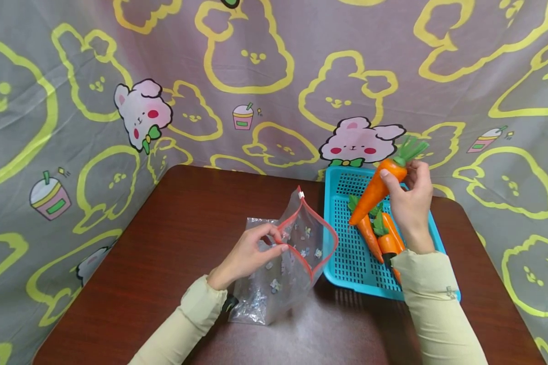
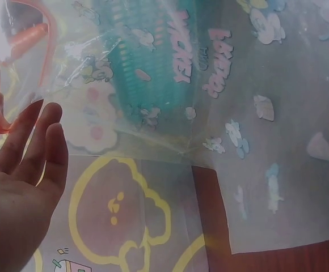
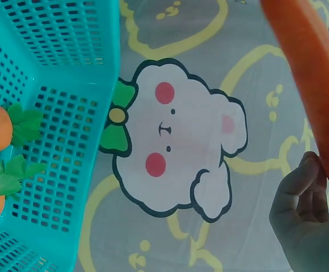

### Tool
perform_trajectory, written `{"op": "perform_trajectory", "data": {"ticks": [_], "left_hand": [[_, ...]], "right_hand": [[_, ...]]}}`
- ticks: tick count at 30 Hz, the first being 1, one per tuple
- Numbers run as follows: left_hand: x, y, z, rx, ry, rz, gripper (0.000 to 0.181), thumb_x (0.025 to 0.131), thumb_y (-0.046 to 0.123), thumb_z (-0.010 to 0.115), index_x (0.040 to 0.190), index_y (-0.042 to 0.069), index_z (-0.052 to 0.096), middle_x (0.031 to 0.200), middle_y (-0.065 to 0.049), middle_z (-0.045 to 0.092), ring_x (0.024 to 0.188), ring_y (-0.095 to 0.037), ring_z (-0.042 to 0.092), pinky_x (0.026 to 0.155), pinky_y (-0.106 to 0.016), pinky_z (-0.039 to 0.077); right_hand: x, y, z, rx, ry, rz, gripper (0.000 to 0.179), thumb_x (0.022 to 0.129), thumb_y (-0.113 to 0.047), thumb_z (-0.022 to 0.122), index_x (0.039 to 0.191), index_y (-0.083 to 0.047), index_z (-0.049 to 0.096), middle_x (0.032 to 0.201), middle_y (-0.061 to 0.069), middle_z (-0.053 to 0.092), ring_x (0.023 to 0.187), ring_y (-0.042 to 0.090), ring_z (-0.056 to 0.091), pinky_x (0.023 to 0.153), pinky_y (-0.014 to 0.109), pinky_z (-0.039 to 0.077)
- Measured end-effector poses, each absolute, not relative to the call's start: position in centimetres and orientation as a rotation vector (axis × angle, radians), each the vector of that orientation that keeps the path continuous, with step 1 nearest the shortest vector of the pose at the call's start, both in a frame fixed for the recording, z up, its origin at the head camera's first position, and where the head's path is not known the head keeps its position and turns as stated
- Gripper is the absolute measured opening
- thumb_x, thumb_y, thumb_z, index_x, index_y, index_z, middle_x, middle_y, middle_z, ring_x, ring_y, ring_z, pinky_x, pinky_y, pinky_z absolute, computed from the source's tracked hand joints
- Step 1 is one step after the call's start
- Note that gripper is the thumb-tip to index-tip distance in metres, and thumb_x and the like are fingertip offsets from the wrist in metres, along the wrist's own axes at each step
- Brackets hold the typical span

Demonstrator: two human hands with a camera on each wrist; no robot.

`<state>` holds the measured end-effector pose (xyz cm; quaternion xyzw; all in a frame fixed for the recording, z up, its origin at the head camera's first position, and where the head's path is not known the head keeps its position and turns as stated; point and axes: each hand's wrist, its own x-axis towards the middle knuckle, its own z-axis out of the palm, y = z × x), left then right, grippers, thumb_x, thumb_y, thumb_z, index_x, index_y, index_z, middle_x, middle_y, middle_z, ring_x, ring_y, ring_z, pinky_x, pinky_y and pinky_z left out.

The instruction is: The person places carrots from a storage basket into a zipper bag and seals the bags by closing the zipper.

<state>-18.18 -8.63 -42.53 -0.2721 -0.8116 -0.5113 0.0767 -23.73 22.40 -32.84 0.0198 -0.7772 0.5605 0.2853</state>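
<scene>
My left hand (image 1: 251, 253) pinches the red-edged rim of a clear printed zip bag (image 1: 278, 284), whose mouth gapes toward the right. A white slider (image 1: 301, 194) sits at the top corner of the rim. In my right hand (image 1: 413, 203) I hold a large orange carrot (image 1: 376, 188) by its thick end, green top up and tip slanting down to the left. It is above a blue plastic basket (image 1: 342, 284), where several smaller carrots (image 1: 370, 238) with green leaves lie. The right wrist view shows the held carrot (image 3: 317, 73) beside the basket's wall.
Bag and basket stand on a dark brown wooden table (image 1: 164, 243). Behind it and at both sides hangs a grey cloth (image 1: 274, 106) printed with yellow outlines and white bunnies. Another flat clear plastic piece (image 1: 251, 306) lies under the bag's left side.
</scene>
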Motion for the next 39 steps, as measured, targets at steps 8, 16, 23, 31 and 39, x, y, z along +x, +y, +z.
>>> {"op": "perform_trajectory", "data": {"ticks": [8,16,23,31,39], "left_hand": [[-18.1,-8.6,-42.5,-0.821,-2.428,-1.550,0.015,0.084,0.019,0.076,0.088,0.017,0.062,0.091,0.004,0.067,0.087,-0.009,0.060,0.079,-0.042,0.053],[-18.1,-8.6,-42.5,-0.827,-2.419,-1.540,0.016,0.083,0.018,0.076,0.086,0.017,0.061,0.093,0.002,0.069,0.089,-0.009,0.062,0.078,-0.033,0.053],[-18.2,-8.6,-42.6,-0.839,-2.400,-1.519,0.015,0.083,0.017,0.076,0.086,0.017,0.061,0.091,0.003,0.068,0.088,-0.008,0.061,0.078,-0.032,0.053],[-18.2,-8.5,-42.6,-0.838,-2.398,-1.525,0.016,0.083,0.017,0.077,0.087,0.016,0.061,0.089,0.004,0.066,0.087,-0.009,0.061,0.078,-0.038,0.054],[-18.2,-8.5,-42.6,-0.834,-2.414,-1.560,0.017,0.083,0.018,0.077,0.089,0.016,0.062,0.093,-0.001,0.069,0.091,-0.010,0.063,0.077,-0.039,0.054]], "right_hand": [[-23.5,22.1,-32.6,0.111,-1.974,1.527,0.026,0.092,-0.020,0.061,0.115,-0.013,0.052,0.103,-0.011,0.057,0.094,0.010,0.055,0.077,0.016,0.047],[-23.2,21.9,-32.4,0.109,-1.939,1.544,0.021,0.093,-0.018,0.058,0.112,-0.013,0.053,0.101,-0.010,0.059,0.091,0.011,0.055,0.077,0.018,0.046],[-22.8,21.6,-32.2,0.126,-1.899,1.597,0.017,0.092,-0.015,0.058,0.109,-0.015,0.053,0.099,-0.008,0.060,0.087,0.012,0.056,0.076,0.018,0.047],[-21.9,20.9,-31.8,0.132,-1.933,1.612,0.018,0.094,-0.016,0.056,0.112,-0.014,0.052,0.102,-0.006,0.060,0.090,0.014,0.057,0.078,0.018,0.048],[-21.3,20.0,-31.6,0.146,-1.934,1.646,0.014,0.093,-0.015,0.058,0.105,-0.017,0.052,0.097,-0.004,0.061,0.085,0.015,0.056,0.075,0.017,0.048]]}}
